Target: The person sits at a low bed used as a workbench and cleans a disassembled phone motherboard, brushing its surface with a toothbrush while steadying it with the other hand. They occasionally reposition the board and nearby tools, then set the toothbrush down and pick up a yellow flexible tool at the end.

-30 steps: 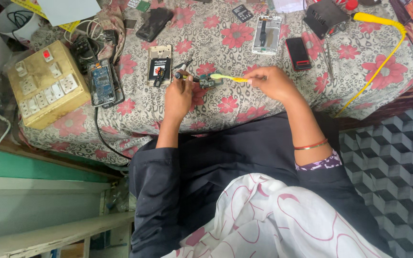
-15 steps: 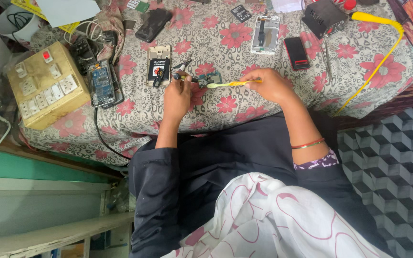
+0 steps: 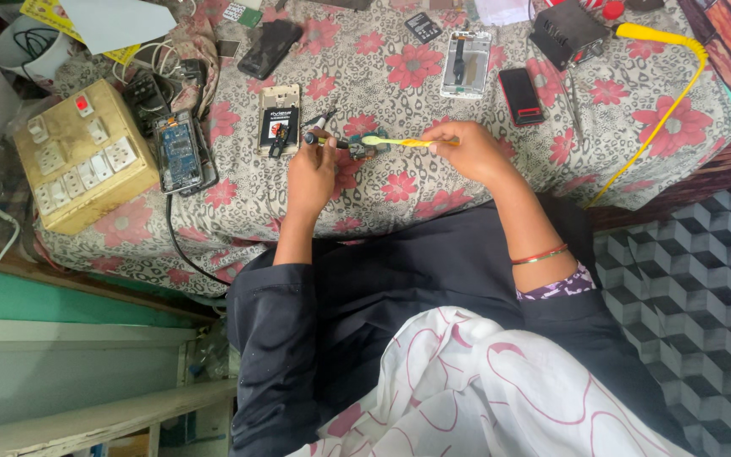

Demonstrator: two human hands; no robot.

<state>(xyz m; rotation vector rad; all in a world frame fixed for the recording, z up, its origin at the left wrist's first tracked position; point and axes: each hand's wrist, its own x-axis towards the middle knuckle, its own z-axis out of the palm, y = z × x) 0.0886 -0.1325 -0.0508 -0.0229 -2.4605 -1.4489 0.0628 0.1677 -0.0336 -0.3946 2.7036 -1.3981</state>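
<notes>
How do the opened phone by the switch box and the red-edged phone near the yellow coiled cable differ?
The opened phone shows a bare blue circuit board; the red-edged phone shows a dark, closed face. The opened phone lies far left beside the switch box, nearer the left hand; the red-edged phone lies up right, beyond the right hand. Both lie flat on the floral cloth, untouched.

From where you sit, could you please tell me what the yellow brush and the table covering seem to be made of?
The yellow brush, held in the right hand, looks like plastic: bright, even colour and a thin, smooth handle. The table covering looks like woven fabric, matte, printed with red flowers on a speckled ground; it drapes and wrinkles over the edge.
</notes>
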